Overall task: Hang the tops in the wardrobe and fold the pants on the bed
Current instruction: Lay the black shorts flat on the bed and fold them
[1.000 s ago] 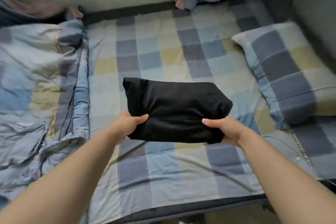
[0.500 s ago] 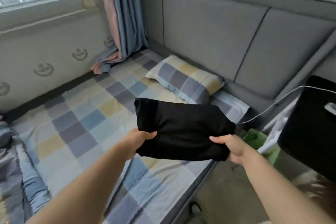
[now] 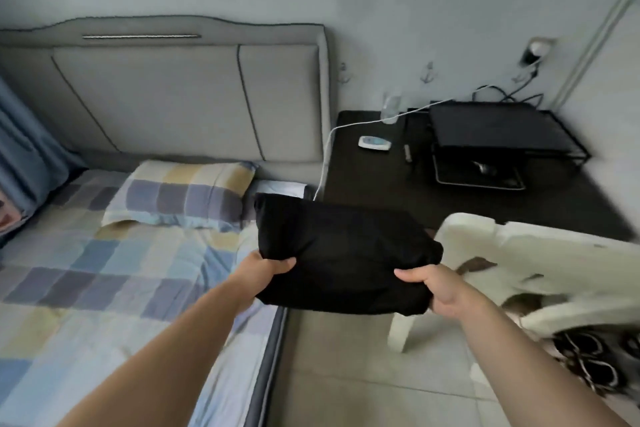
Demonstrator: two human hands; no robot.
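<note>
Holding the folded black fabric bundle up in the air with both hands, out past the right edge of the bed with the checked blue, grey and yellow sheet, over the strip of pale tiled floor. My left hand pinches the near left corner, thumb on top, and my right hand grips the near right corner the same way. My fingers are tucked under the cloth, so I can't see them. Can't tell from this fold whether it's pants or a top, it's just a black slab.

The checked pillow sits at the head of the bed against the grey padded headboard. The white plastic chair on my right is blurry and cut off by the frame, with some patterned stuff under it I can't make out. The dark bench beyond the bundle carries a black wire rack and a small white remote-looking thing. A white cable drops off its left edge and vanishes behind the bundle.

Room-wise: the floor gap between bed edge and chair is narrow.
</note>
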